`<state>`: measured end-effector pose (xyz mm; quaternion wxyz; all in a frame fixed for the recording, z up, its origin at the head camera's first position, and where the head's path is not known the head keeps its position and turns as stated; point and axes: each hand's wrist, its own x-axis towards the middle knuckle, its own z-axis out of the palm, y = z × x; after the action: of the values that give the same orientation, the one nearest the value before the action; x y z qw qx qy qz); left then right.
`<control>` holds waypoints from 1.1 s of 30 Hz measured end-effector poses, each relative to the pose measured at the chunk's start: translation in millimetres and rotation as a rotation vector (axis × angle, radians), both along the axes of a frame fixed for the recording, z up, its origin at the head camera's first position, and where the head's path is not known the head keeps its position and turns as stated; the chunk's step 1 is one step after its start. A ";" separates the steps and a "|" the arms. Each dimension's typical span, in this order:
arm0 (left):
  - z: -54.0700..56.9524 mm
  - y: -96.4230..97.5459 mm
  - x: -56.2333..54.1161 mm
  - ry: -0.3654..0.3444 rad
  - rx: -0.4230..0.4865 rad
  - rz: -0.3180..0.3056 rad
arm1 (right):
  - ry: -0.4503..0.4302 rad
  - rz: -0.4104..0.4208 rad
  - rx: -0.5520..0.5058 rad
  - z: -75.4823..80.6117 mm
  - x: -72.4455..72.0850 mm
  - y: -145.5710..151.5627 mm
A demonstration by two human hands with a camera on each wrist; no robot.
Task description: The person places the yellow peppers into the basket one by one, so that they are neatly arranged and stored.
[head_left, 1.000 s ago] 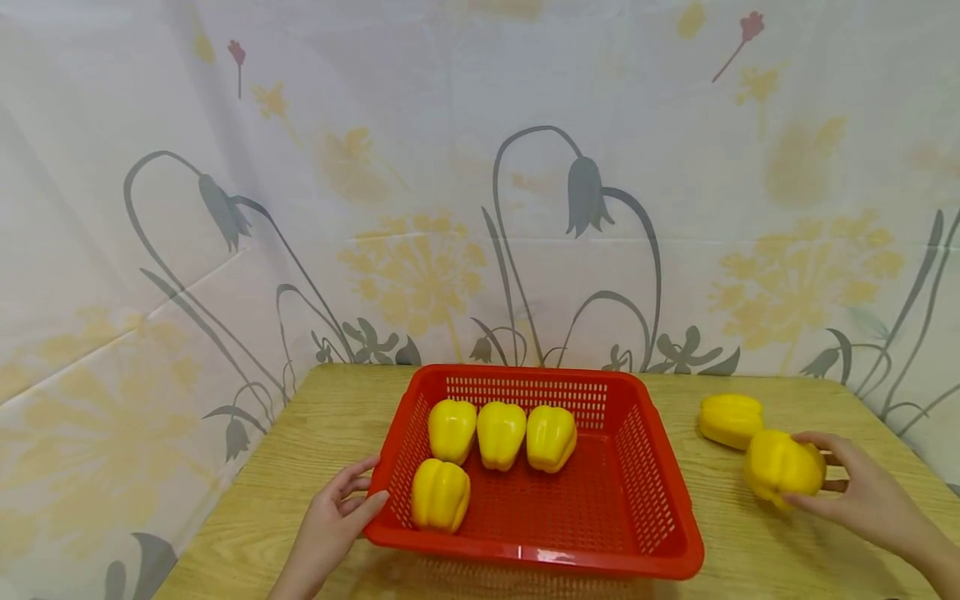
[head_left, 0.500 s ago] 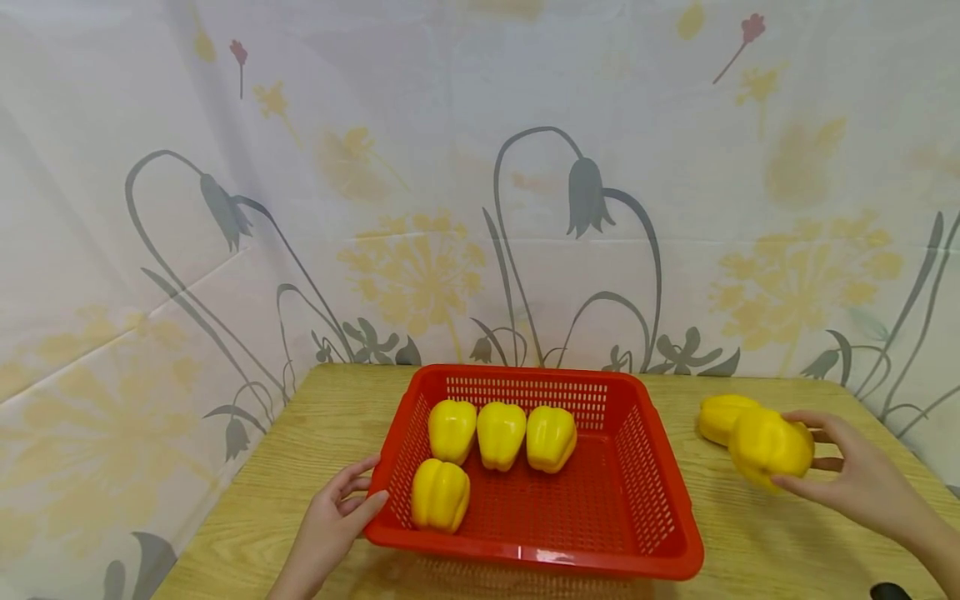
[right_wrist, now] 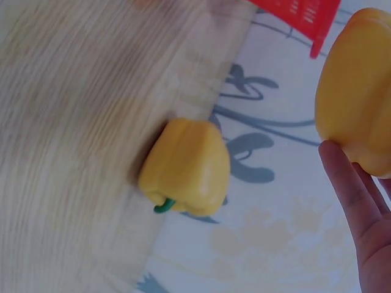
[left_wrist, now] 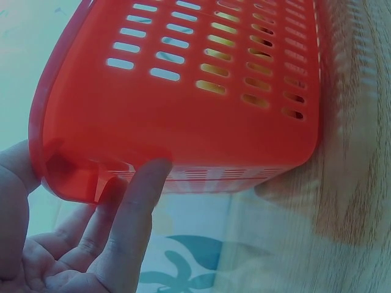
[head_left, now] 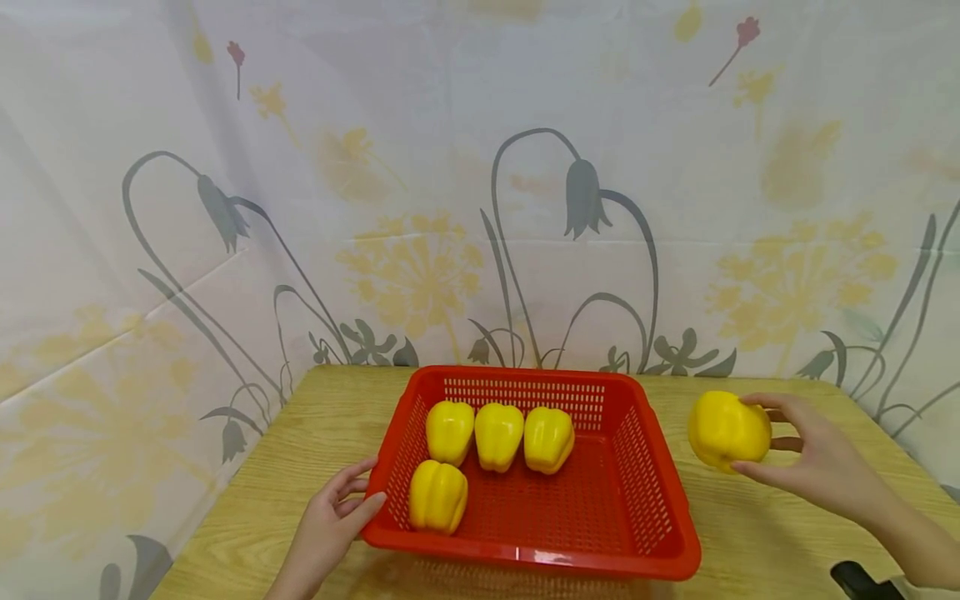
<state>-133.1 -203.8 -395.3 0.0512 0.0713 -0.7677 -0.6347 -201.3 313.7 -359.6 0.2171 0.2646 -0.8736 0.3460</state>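
Observation:
My right hand (head_left: 821,458) grips a yellow bell pepper (head_left: 727,432) between thumb and fingers, raised above the table to the right of the red plastic basket (head_left: 525,558). In the right wrist view another yellow bell pepper (right_wrist: 186,168) with a green stem lies on the table; in the head view the held one hides it. My left hand (head_left: 330,521) holds the basket's left rim near its front corner. Several yellow bell peppers sit inside, with three in a row at the back left and one bell pepper (head_left: 438,497) in the front left corner.
The wood-grain table (head_left: 757,533) extends on both sides of the basket. A pale curtain (head_left: 675,208) printed with flowers hangs behind and to the left. By my right forearm, a black object (head_left: 858,579) shows at the bottom edge.
My right hand has lifted the bell pepper and carried it left toward the basket, passing in front of the one on the table. The left hand and basket stay put.

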 end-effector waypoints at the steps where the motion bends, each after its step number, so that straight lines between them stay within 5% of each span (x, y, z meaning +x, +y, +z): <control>1: -0.4 -0.2 0.1 0.002 0.000 0.000 | 0.005 0.008 0.000 0.9 -0.4 -2.9; 33: -1.6 -0.9 -0.4 -0.001 -0.003 0.000 | -0.021 0.138 0.012 32.1 -12.3 -73.0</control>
<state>-133.4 -204.7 -396.9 0.0508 0.0714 -0.7689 -0.6334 -213.6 240.8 -327.6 0.1820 0.3219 -0.8576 0.3574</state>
